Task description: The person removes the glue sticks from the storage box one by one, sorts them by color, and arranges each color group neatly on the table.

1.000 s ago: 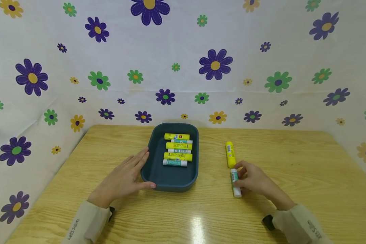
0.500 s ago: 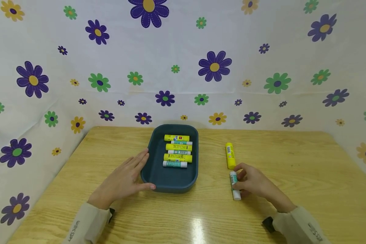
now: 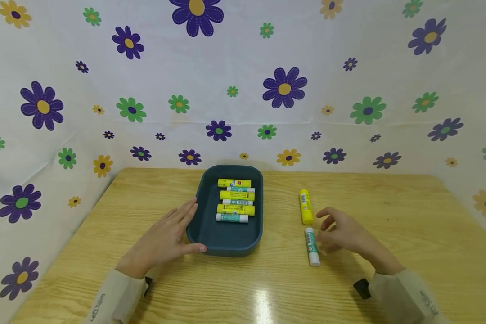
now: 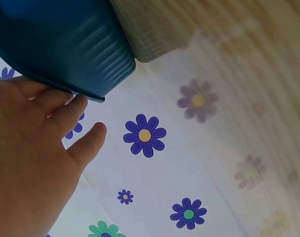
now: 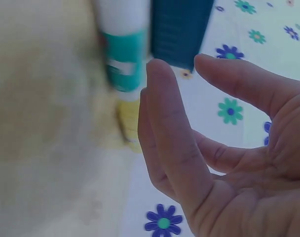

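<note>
Left of centre on the worktop point(image 3: 287, 288), a dark blue tray point(image 3: 224, 250) is being steadied by the left hand point(image 3: 162, 245), with straight fingers against its side and the thumb at the near corner; nothing is being gripped there. Inside, three yellow sticks point(image 3: 236, 195) and three white-and-green sticks point(image 3: 232, 218) are being carried crosswise, in alternation. Farther right, a yellow glue stick point(image 3: 306, 207) and, nearer, a white-and-green glue stick point(image 3: 312, 247) are being supported by the worktop, almost end to end. Beside that nearer stick, the right hand point(image 3: 346, 234) is being held with loosely bent fingers around nothing; whether the barrel is being brushed cannot be told. For good handling, a light pinch at mid-barrel is probably being called for, since round barrels may roll, and care is being demanded lest the yellow neighbour be nudged.
</note>
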